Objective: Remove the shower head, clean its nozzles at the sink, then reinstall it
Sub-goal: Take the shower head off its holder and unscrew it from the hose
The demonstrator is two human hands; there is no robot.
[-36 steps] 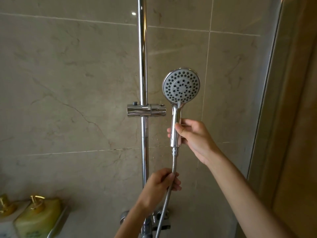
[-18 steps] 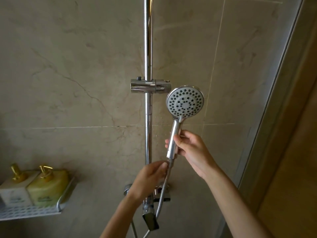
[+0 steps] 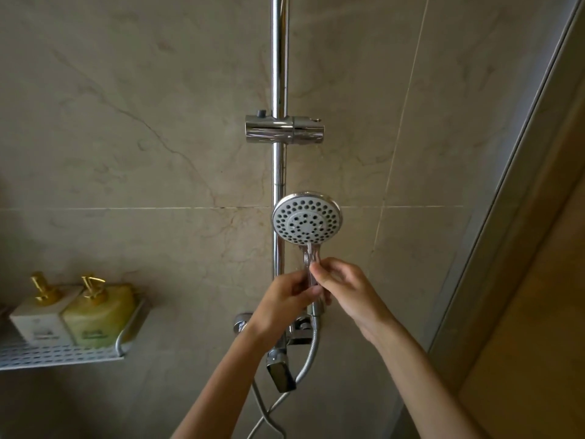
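— So where's the shower head (image 3: 307, 218) right now?

— Off its bracket (image 3: 285, 133) and down in front of the chrome rail (image 3: 280, 74). I've got it upright with the nozzle face turned toward my camera, well below the empty bracket. Both hands are on the handle just under the face.

— Why both?

— My right hand (image 3: 343, 288) is closed on the upper handle, thumb pressed on the front, to keep the head from turning. My left hand (image 3: 285, 294) is wrapped round the lower end, where I judge the hose (image 3: 311, 350) joins. The fingers cover the joint itself, so I can't confirm the nut. That split grip makes sense for unscrewing: one hand braces, the other twists.

— And the hose?

— It drops from under my hands, loops past the mixer lever (image 3: 281, 373) and trails out of view at the bottom. There's slack, so nothing pulls against the joint.

— Anything in the way?

— No. The two pump bottles (image 3: 71, 312) sit on the white wire shelf (image 3: 57, 356) well off to the left. I'd say the head isn't yet free of the hose; the sink step comes after.
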